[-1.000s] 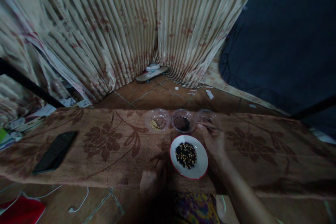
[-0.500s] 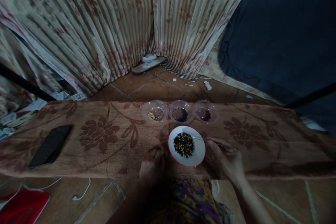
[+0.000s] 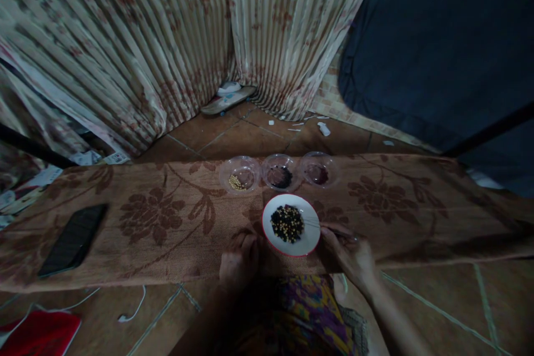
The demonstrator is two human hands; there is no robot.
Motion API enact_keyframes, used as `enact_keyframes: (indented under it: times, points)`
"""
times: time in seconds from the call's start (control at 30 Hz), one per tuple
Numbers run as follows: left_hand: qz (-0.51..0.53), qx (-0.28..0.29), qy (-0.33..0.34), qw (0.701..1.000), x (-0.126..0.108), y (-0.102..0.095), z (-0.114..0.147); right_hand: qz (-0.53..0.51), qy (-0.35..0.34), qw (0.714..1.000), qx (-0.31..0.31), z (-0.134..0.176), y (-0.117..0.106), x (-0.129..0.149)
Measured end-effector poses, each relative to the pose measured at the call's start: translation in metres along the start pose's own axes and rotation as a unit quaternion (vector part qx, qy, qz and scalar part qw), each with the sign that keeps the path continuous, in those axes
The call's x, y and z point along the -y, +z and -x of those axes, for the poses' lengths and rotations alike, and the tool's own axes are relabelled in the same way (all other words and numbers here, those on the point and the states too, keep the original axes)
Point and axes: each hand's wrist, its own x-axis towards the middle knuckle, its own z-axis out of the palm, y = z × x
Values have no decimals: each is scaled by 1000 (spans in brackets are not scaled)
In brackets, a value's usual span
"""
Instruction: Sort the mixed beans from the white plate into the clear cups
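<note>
A white plate with a red rim [image 3: 310, 240] sits near the table's front edge, holding a heap of mixed black and yellowish beans [image 3: 287, 223]. My right hand [image 3: 350, 253] is closed around thin metal tweezers [image 3: 340, 232] to the right of the plate. Their tips reach over the plate to the heap's right side; whether a bean is between them is too small to tell. Left of the plate, my left hand [image 3: 240, 258] rests on the cloth with its fingers curled in. Behind the plate stand three clear bowls: one with yellowish beans [image 3: 236, 182], one with black beans [image 3: 283, 177], one with dark red beans [image 3: 320, 173].
A black phone [image 3: 73, 239] lies at the left of the table, on a brown flowered tablecloth [image 3: 167, 256]. Beyond the far edge, a skateboard [image 3: 228, 101] and white scraps [image 3: 323, 129] lie on the tiled floor. Striped curtains [image 3: 175, 39] hang behind.
The whole view has shifted and tilted slightly, so the table sits a little further left. The tweezers have swung a little and their tips are now nearer the bean heap. My left hand stays curled.
</note>
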Motion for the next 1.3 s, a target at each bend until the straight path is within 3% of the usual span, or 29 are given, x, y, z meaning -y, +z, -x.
enact_keyframes:
  times: [0.9, 1.3]
  points:
    - [6, -3, 7, 1000, 1, 1, 1, 75, -64, 995, -21, -2, 5, -11]
    - [-7, -7, 4, 1000, 2, 4, 2, 7, -38, 998, -49, -4, 5, -12]
